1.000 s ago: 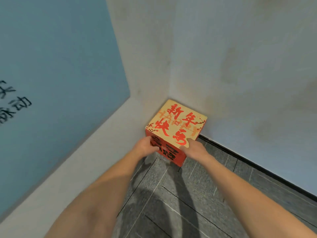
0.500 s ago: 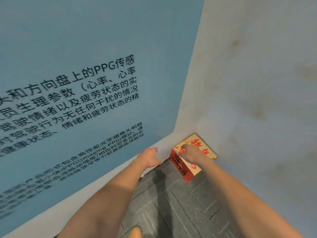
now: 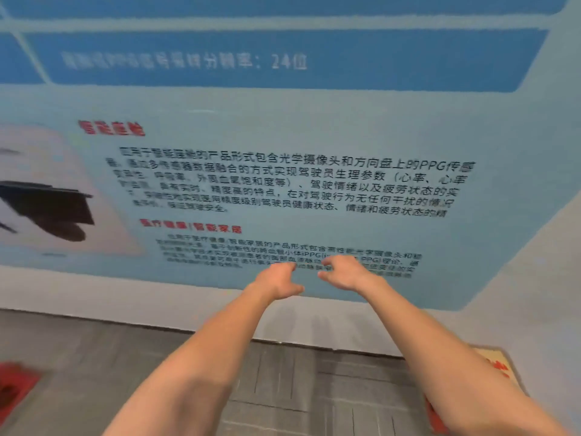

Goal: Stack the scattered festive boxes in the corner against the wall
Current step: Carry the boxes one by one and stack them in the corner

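1. Left hand (image 3: pixel 278 280) and right hand (image 3: pixel 344 273) are held out side by side, fingers loosely spread, nothing gripped.
2. Pale-blue printed wall poster (image 3: pixel 283 136) is seen behind both hands.
3. Red-and-cream cardboard festive box (image 3: pixel 495 368) is placed on the grey tiled floor (image 3: pixel 283 372), well below-right of the right hand, partly hidden by that forearm.
4. Blurred red box (image 3: pixel 15 383) is seen far below-left of the left hand.

The floor (image 3: pixel 283 382) is showing grey tiles with thin dark seams, running up to the foot of the wall at the far side; a festive box (image 3: pixel 495 368) is sitting on it at the right, tucked into the corner, its pale top carrying red characters, an arm partly covering it; a red box (image 3: pixel 15 388) is lying on it at the far left edge, blurred and cut off.
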